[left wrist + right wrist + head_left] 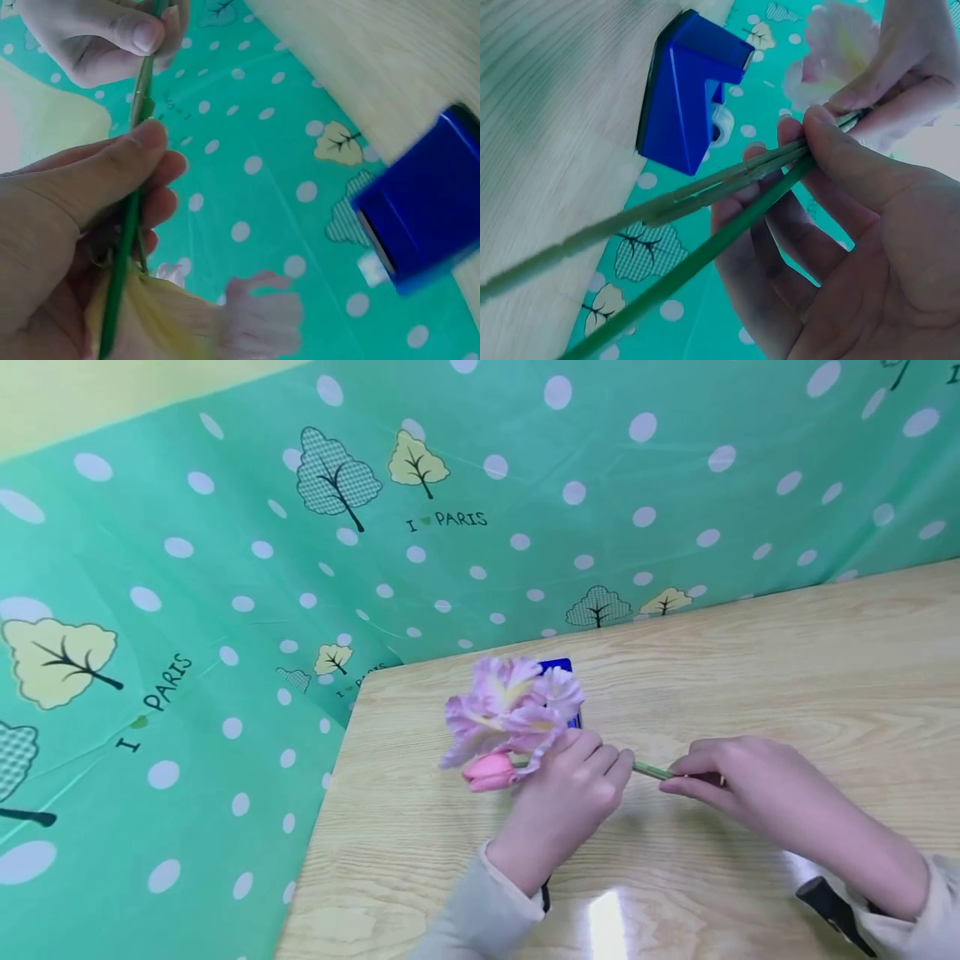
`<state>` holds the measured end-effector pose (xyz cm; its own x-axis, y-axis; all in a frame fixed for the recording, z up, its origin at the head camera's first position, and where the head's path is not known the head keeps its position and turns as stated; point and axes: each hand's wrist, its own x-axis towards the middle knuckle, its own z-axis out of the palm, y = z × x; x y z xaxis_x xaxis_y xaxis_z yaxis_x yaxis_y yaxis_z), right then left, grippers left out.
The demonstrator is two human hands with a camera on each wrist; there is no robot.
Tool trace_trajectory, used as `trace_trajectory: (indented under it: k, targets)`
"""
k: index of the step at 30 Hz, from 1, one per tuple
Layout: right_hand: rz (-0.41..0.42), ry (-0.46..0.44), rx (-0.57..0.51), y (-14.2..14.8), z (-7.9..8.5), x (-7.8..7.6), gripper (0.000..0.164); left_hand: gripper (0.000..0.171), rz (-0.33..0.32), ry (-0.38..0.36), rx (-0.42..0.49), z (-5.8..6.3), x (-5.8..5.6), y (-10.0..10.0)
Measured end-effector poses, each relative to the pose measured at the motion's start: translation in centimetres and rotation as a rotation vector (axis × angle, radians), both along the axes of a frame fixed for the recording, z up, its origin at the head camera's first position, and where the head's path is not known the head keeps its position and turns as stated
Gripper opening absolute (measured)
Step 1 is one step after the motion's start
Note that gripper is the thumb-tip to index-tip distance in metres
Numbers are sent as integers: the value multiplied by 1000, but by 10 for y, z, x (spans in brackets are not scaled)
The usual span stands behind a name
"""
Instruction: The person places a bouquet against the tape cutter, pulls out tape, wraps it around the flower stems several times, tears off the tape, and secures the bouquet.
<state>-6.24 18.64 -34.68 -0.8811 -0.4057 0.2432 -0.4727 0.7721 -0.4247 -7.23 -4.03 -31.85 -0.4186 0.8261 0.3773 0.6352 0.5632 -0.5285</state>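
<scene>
From my distant seat, nearest to me are the pale sleeves [480, 906], with a black strap [828, 914] at the right cuff. Just beyond them, the left hand [573, 789] has its fingers curled round the stems [651, 770] close under the blooms, I think because that is where the top-heavy weight sits. The right hand [735, 777] pinches the same stems farther right, thumb against fingers, which probably steadies the bundle and keeps it lined up. The hands are apart, with a short length of stem bare between them. On the right wrist view I make out one smooth, bright green stem beside paler, ridged ones; they look like plastic.

The flowers are to the left of the left hand, held above the table [750, 693], a pale wood-grain top with a glossy reflection at its near side. The pink tulip [489, 772] is a tight, smooth bud; the lilac bloom [513, 706] beyond it spreads ruffled, cloth-like petals.

Behind the lilac bloom I see a blue tape dispenser [686, 90], angular and shiny, partly hidden on the head view. Farthest off hangs a creased green cloth [225, 568] with white dots and printed trees.
</scene>
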Motion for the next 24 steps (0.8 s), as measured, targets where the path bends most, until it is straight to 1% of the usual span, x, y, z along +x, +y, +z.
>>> trace_trajectory:
  k: [2,6,9,11,14,17,21,24]
  targets:
    - [21,5,8,-8,1,-2,6,18,-12,16,7,-2,2,-12]
    - [80,-31,22,-24,2,-8,4,20,-40,10,48,-9,6,-35]
    - [116,-85,34,-37,2,-13,6,17,-37,-37,76,-15,9,-50]
    - [136,-118,44,-45,1,-16,6,15,-23,-86,78,-19,10,-58]
    - [163,-156,50,-55,-2,-21,5,14,-2,-163,79,-26,10,-66]
    - [167,-174,52,-61,-6,-26,5,17,28,-217,75,-32,9,-70]
    - [154,-206,55,-64,-12,-32,4,19,68,-242,49,-37,4,-72]
    - [153,-241,58,-67,-16,-36,6,19,82,-246,17,-40,2,-74]
